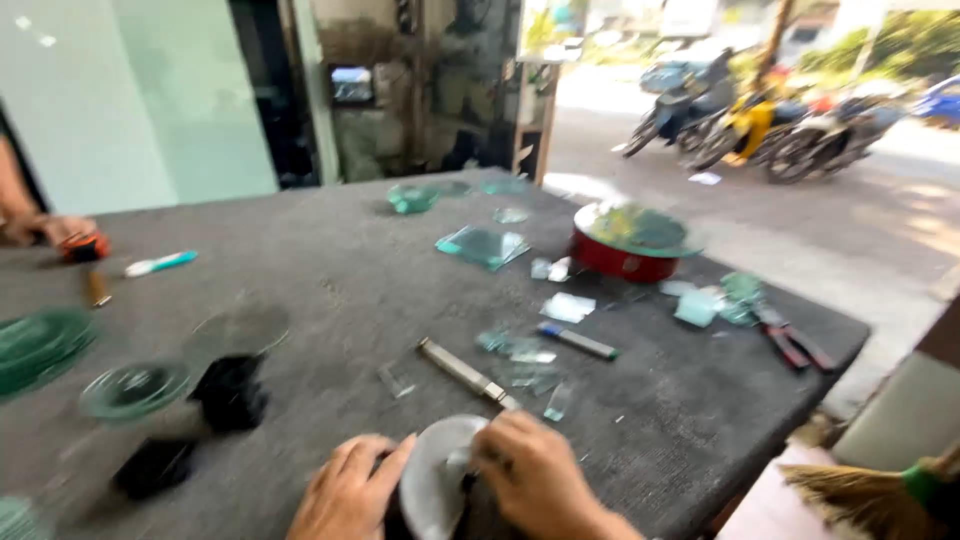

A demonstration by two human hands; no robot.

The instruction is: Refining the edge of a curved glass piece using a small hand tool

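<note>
**Both hands on a glass disc at the table's near edge**

At the near edge of the grey table [330,290], the left hand [350,488] lies with fingers curled against the left rim of a round glass disc [440,480]. The right hand [540,475] closes over the disc's right edge, fingertips bent onto it; the picture is too blurred to show whether it also holds a tool. The disc stands tilted between the two hands, over something dark.

Just beyond, a flat metal bar [465,372] lies at an angle, with glass shards [525,365] and a marker [578,341] beside it. To the left stand more discs [135,388] on dark blocks.

Farther off sits a red turntable [622,255] with a disc on top, pliers [795,345] to its right, and square glass pieces [483,245].

At the far left, another person's hand [50,230] rests near a white-and-teal pen [160,263]. Motorbikes [760,125] stand out on the street.
</note>
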